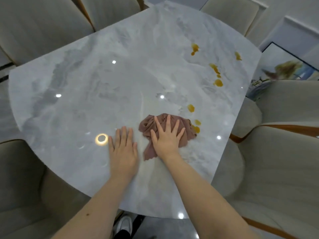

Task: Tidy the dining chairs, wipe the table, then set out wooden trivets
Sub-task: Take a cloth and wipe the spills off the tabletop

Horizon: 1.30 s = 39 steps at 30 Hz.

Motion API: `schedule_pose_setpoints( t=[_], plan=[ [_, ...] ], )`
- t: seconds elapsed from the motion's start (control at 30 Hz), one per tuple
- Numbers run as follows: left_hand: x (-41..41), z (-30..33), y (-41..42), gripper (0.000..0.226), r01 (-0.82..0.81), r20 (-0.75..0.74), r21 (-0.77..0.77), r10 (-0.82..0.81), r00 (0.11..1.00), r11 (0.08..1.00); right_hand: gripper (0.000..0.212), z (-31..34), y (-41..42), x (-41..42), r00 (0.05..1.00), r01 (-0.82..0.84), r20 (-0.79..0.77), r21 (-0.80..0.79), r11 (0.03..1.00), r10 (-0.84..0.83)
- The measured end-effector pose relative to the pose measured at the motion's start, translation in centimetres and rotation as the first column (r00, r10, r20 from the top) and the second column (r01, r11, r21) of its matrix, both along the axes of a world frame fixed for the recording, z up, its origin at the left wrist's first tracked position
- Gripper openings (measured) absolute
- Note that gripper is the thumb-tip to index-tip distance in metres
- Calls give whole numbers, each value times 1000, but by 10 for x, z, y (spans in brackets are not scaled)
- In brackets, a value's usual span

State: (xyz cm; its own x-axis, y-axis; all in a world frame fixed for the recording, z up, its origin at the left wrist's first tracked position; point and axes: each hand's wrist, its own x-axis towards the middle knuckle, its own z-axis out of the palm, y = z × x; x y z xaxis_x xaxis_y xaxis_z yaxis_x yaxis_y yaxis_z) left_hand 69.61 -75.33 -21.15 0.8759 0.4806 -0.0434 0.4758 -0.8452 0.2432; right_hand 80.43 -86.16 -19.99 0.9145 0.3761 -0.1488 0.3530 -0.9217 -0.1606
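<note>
A glossy grey marble table (pixel 103 83) fills the view. My right hand (pixel 166 137) presses flat, fingers spread, on a crumpled brown-pink cloth (pixel 185 125) near the table's front. My left hand (pixel 123 149) lies flat on the bare tabletop just left of the cloth, fingers straight. Several yellow-orange stains dot the right side: one just right of the cloth (pixel 196 129), one above it (pixel 191 108), others farther back (pixel 217 82) (pixel 195 47). No trivets are in view.
Beige upholstered dining chairs surround the table: at near left (pixel 19 178), near right (pixel 279 169), far left (pixel 43 26) and far right (pixel 229 12). A framed picture (pixel 284 66) leans by the wall at right. A shoe (pixel 124 225) shows below the table edge.
</note>
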Motion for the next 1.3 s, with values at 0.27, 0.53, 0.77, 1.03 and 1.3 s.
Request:
schedule_pose_setpoints(
  t=[0.27,0.53,0.77,1.03,1.3],
  plan=[
    [8,1,-2,55,3,-2,-6,-3,1000,1000,55,-2,-85,-24,974,-226,-16,-27,974,225],
    [68,15,-16,56,152,117,-76,-142,983,985,57,4,-91,60,989,135,-58,-43,990,-137],
    [121,9,-23,50,192,65,-45,-189,980,980,59,1,-91,32,989,-144,-7,-18,989,144],
    [157,3,-24,74,201,69,-21,-199,978,979,65,4,-143,109,999,-30,-32,-44,999,29],
    [161,-7,-25,60,185,88,24,-187,978,982,58,-3,-70,137,994,-110,10,-9,994,110]
  ],
)
